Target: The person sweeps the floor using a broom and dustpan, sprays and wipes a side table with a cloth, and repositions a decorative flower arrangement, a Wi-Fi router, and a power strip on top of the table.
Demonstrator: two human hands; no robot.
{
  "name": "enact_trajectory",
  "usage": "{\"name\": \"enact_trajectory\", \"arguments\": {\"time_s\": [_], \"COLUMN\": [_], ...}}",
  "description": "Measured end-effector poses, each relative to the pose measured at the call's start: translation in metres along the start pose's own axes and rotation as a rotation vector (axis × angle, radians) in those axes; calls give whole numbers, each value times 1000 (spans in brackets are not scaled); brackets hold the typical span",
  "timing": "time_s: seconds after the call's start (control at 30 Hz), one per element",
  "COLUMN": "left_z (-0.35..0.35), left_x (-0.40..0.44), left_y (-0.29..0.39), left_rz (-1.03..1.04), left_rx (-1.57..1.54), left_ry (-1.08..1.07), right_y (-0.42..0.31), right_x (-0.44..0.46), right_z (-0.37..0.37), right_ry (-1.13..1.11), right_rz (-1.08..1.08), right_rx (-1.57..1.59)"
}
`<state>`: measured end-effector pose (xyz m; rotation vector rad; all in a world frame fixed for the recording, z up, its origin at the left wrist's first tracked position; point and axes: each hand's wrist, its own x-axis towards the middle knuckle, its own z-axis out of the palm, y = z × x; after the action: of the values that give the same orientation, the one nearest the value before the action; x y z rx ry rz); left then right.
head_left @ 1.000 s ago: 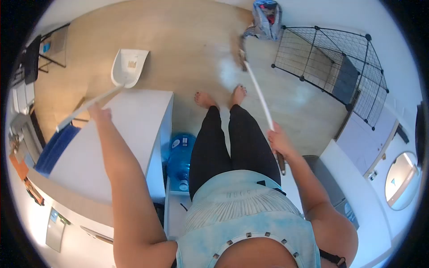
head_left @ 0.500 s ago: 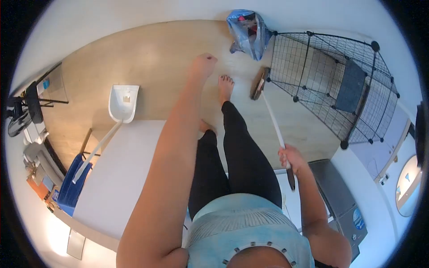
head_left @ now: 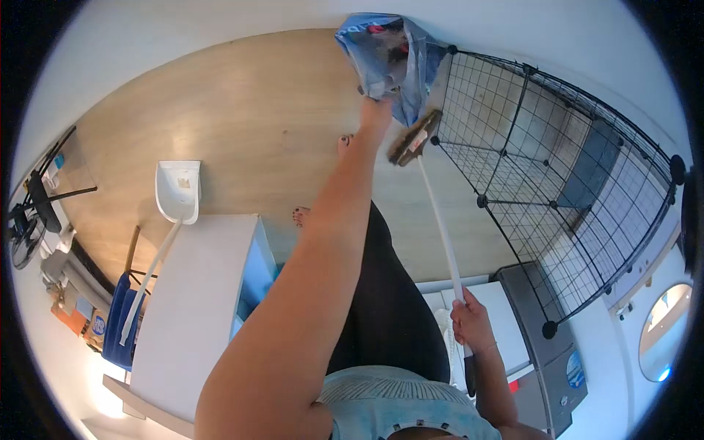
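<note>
My left hand [head_left: 377,111] reaches forward to the near edge of a blue plastic bag [head_left: 419,62]. The fingers are blurred and partly lost against the plastic, but they appear closed on it. Dark and red items show inside the bag. My right hand [head_left: 473,323] is wrapped round the white handle of a broom [head_left: 440,220], near its dark grip end. The broom's brown bristle head [head_left: 415,138] rests on the floor just below the bag, beside the wire pen.
A black wire pen [head_left: 513,169] stands on the right. On the left, a white long-handled dustpan [head_left: 178,209] sits on the wooden floor [head_left: 242,110], near a white table [head_left: 194,286] and a blue folding chair [head_left: 121,323]. A grey cabinet [head_left: 539,330] is at lower right.
My left hand has moved forward and right, from above the floor to the bag, which now looks larger and spread. I have stepped and leaned forward. The right hand keeps hold of the broom.
</note>
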<state>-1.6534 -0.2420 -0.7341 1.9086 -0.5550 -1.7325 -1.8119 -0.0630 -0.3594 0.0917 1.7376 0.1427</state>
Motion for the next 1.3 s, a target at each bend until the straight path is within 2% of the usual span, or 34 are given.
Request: {"name": "enact_trajectory", "arguments": {"time_s": [0.03,0.07,0.13,0.23,0.27,0.3,0.33,0.37,0.4,0.5,0.63,0.7,0.93,1.07,1.13,1.23,1.3], "left_z": [-5,-13,-35,-86,-109,-133,-155,-175,-195,-259,-340,-375,-483,-511,-517,-524,-527], "left_x": [-4,-10,-39,-80,-90,-107,-129,-158,-188,-251,-307,-332,-379,-389,-389,-383,-378], "left_y": [8,18,35,50,42,35,28,47,71,68,59,52,25,9,8,-3,-7], "left_rz": [53,55,-109,-121,-146,30,205,36,-134,-174,-69,-65,39,50,42,-31,-32], "left_rx": [220,213,-186,-205,-244,-198,-151,-354,-556,-584,-639,-650,-815,-915,-994,-1015,-1051], "left_ry": [118,116,126,89,55,43,41,87,129,285,409,633,825,892,850,899,881], "right_y": [-5,-12,-25,-30,-22,-23,-53,-91,-113,-169,-193,-191,-195,-218,-231,-231,-218], "right_x": [-3,-5,-11,-1,16,25,19,16,20,22,-1,-20,-43,-28,-23,-35,-66], "right_z": [4,10,18,18,7,1,5,13,15,32,95,142,295,371,422,457,443], "right_ry": [6,38,78,137,170,202,175,147,134,91,35,-19,-50,-156,-232,-273,-160], "right_rz": [4,-3,-17,-97,-265,-433,-314,-195,-236,-283,-292,-316,-360,-637,-722,-741,-770], "right_rx": [1,4,5,-77,-223,-372,-265,-154,-171,-341,-428,-518,-790,-1031,-1131,-1128,-1317]}}
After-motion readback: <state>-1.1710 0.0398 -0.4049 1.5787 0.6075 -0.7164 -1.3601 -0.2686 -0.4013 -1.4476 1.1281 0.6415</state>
